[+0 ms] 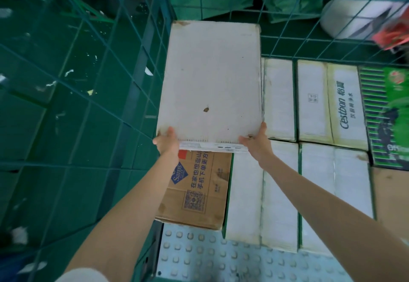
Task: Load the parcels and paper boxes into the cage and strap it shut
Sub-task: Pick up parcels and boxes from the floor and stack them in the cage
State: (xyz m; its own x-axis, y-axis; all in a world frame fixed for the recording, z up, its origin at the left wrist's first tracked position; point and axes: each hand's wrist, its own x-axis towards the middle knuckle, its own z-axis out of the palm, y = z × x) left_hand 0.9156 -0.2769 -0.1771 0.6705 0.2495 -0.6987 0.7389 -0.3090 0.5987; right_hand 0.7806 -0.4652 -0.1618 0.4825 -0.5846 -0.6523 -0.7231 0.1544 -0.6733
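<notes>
The left mesh wall of the green wire cage (pixel 93 95) stands upright, with green floor showing through it. Just inside it, the left hand (pixel 168 142) grips the near left corner of a flat white carton (pixel 210 82), thumb on top and fingers curled out of sight beneath. The carton is inside the cage at its left rear corner, its near edge overlapping a brown printed box (pixel 199 188) below; whether it is fully set down cannot be told. The right hand (pixel 257 143) grips the carton's near right corner in the same way. Right of the carton, a layer of white boxes (pixel 278 98) lies packed side by side, followed by a white box marked Cestbon (pixel 343 104) and a green printed box (pixel 389 115) at the far right. At the near edge a studded metal plate (pixel 210 259) is bare. Assessment: loading is well under way, with roughly one layer placed and this carton starting a second. Room remains above. No strap is visible, so strapping appears outstanding.
</notes>
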